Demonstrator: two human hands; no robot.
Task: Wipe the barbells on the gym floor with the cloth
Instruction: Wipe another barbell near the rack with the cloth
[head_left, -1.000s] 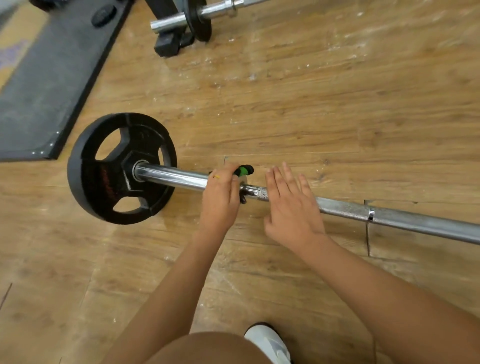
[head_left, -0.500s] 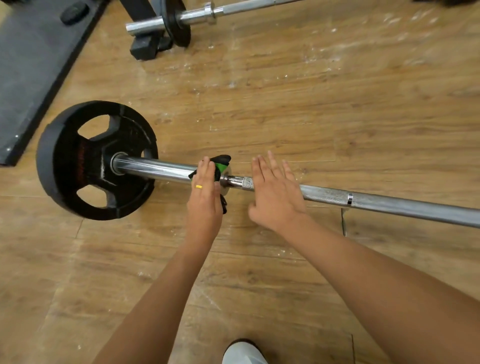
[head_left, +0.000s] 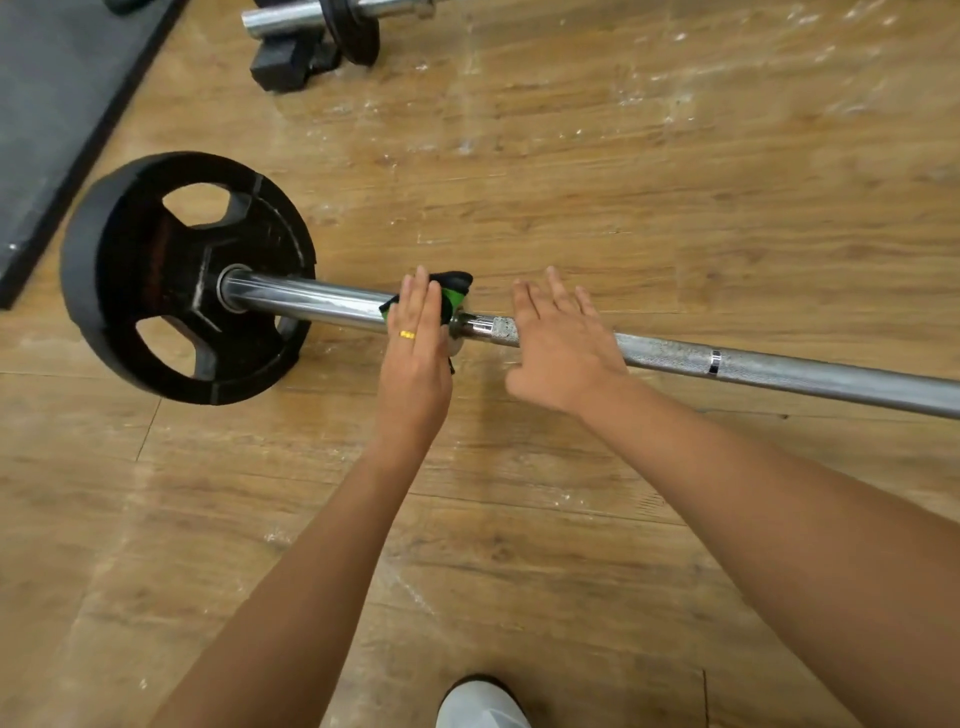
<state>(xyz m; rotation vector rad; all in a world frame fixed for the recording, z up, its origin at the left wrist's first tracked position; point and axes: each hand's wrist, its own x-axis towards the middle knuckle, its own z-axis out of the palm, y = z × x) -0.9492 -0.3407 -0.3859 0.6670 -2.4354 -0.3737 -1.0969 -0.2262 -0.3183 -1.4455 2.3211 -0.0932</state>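
Observation:
A chrome barbell (head_left: 779, 366) lies across the wooden floor, with a black weight plate (head_left: 171, 291) on its left end. A green and black cloth (head_left: 453, 290) is draped over the thick sleeve where it meets the thinner bar. My left hand (head_left: 415, 353), wearing a gold ring, lies on the cloth with straight fingers and presses it onto the sleeve. My right hand (head_left: 561, 343) rests flat on the knurled bar just right of the collar, fingers spread and straight.
A second barbell (head_left: 291, 18) with a small black plate sits at the top edge, propped by a black block (head_left: 283, 65). A dark rubber mat (head_left: 57, 104) covers the top left corner. My white shoe (head_left: 480, 704) shows at the bottom.
My left hand's fingers have straightened out over the cloth, having been curled round it a second ago. The right hand stays flat on the bar. The camera view has shifted slightly.

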